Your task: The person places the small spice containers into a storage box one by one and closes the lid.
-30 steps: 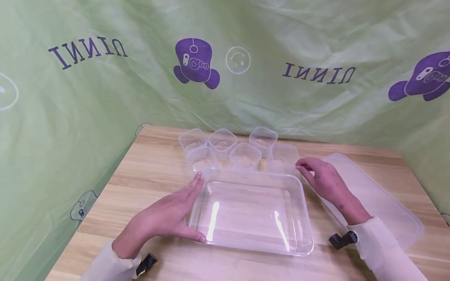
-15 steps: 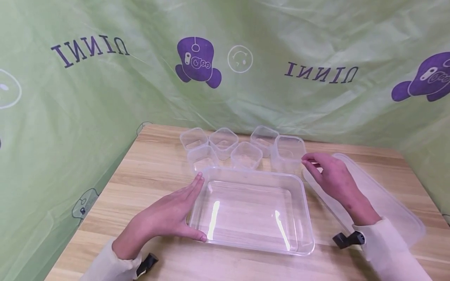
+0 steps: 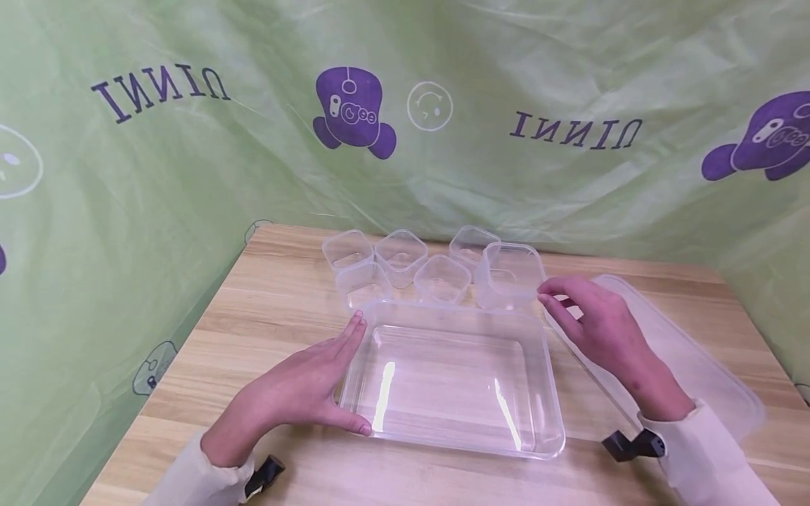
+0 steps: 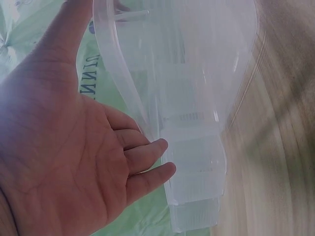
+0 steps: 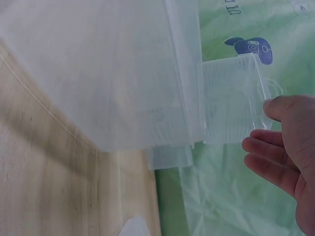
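Observation:
In the head view a large clear rectangular plastic box stands without a cover on the table. My left hand spreads along its left side, thumb at the near rim, straight fingers by the far left corner. My right hand pinches the rim of a small clear square plastic container just behind the box's far right corner. In the right wrist view my thumb overlaps the rim of this small container, and the other fingers curl below. The left wrist view shows the left palm and fingers beside the box wall.
Several more small clear containers, such as one front cup, cluster behind the box. A translucent flat lid lies to the right, partly under the right arm. A green printed curtain hangs behind the wooden table.
The small container at the right hand has risen and shifted slightly, its rim showing more fully. The right hand went right, then a little left. The left hand and the large box keep their place.

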Action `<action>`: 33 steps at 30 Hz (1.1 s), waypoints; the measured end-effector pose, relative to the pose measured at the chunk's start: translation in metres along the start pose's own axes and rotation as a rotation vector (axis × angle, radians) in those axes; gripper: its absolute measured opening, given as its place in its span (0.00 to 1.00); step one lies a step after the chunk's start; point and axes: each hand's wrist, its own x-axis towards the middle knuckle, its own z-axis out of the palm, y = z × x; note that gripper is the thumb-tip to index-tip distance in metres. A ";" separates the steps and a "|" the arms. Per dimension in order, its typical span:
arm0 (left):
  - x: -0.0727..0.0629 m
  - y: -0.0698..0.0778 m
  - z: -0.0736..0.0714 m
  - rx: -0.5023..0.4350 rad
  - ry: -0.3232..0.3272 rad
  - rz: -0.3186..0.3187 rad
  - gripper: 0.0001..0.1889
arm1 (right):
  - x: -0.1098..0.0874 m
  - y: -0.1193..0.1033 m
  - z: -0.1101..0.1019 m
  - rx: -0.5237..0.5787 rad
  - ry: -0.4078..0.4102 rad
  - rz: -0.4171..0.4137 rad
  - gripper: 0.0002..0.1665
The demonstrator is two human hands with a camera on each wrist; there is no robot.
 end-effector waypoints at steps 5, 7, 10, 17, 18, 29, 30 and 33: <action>0.001 0.000 0.000 0.006 0.005 0.006 0.75 | 0.003 -0.008 -0.001 0.012 0.018 -0.038 0.11; 0.002 0.000 0.000 0.006 0.007 0.007 0.75 | 0.003 -0.012 -0.002 0.014 0.021 -0.045 0.10; 0.002 0.000 0.001 -0.003 0.010 0.009 0.75 | 0.000 -0.019 -0.004 0.005 0.014 -0.049 0.21; 0.002 0.000 0.003 -0.022 0.002 0.001 0.75 | -0.012 -0.032 -0.008 -0.031 0.031 -0.124 0.23; 0.002 0.000 0.002 -0.020 -0.001 0.000 0.75 | -0.014 -0.034 -0.008 -0.031 0.042 -0.136 0.23; 0.003 0.000 -0.001 -0.016 -0.013 -0.006 0.76 | -0.030 -0.051 -0.011 -0.050 0.095 -0.186 0.23; 0.003 0.000 -0.001 -0.015 -0.013 -0.008 0.76 | -0.031 -0.052 -0.011 -0.051 0.094 -0.187 0.23; 0.002 -0.001 0.000 -0.015 -0.007 -0.006 0.75 | -0.033 -0.054 -0.011 -0.052 0.095 -0.189 0.23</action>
